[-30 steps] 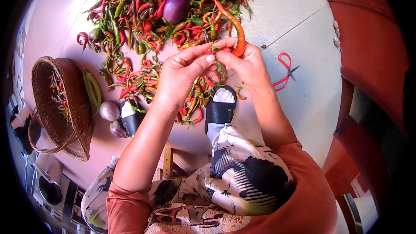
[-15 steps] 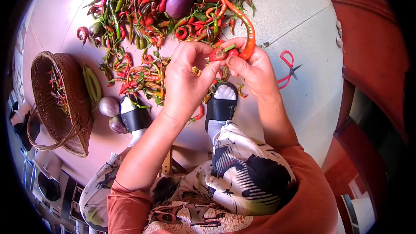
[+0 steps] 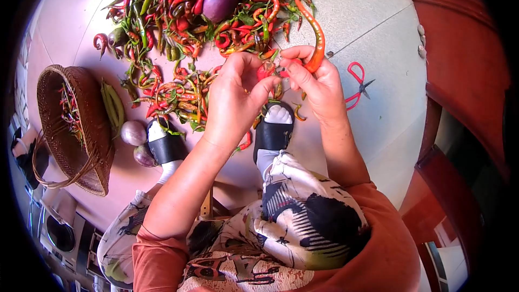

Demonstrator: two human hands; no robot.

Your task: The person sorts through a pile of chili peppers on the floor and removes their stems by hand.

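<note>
My left hand point(image 3: 233, 89) has its thumb and forefinger closed round a small red pepper point(image 3: 265, 70). Beside it, my right hand point(image 3: 316, 78) holds a long curved orange-red pepper point(image 3: 318, 35) that sticks up past the fingers. More red shows at the right fingertips, partly hidden. Both hands are a small gap apart above the lower pepper heap point(image 3: 181, 94). Beyond them spreads the larger pile of red and green peppers point(image 3: 167, 13), with a round purple eggplant point(image 3: 219, 4) on it.
At the left stands a tilted wicker basket point(image 3: 97, 146) with small peppers inside. Long green pods point(image 3: 112, 105) and two purple eggplants point(image 3: 133, 132) lie beside it. Red-handled scissors point(image 3: 359, 86) lie on the floor at the right. My sandalled feet point(image 3: 274, 130) are below my hands.
The hands have moved slightly apart at the fingertips. The small red pepper now shows in the left fingers, and the long pepper has shifted right with my right hand.
</note>
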